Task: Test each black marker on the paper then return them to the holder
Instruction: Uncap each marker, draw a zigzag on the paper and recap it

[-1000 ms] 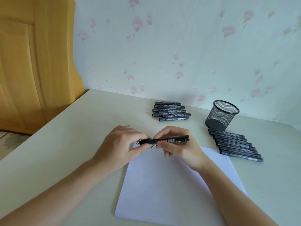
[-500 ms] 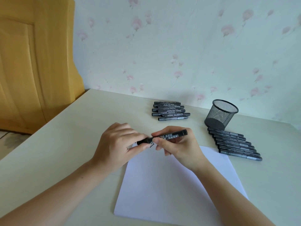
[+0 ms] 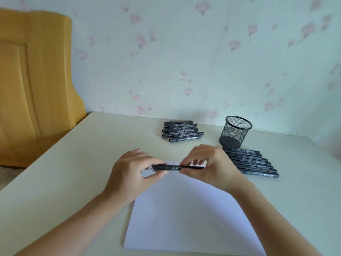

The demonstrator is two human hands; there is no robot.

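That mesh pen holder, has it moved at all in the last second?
No. The mesh holder stands at the same spot, just behind the row of markers on the right, with the stack of markers to its left as before.

Floral wallpaper backs a pale table

A wall (image 3: 184,58) papered in pale green-white with scattered pink blossoms on thin stems fills the upper part of the view. A cream table (image 3: 77,172) with a smooth matte top stands against it. On the left is a honey-coloured wooden panel (image 3: 35,85) with raised moulding; a strip of floor (image 3: 7,174) shows beneath. Soft, even light falls across the room.
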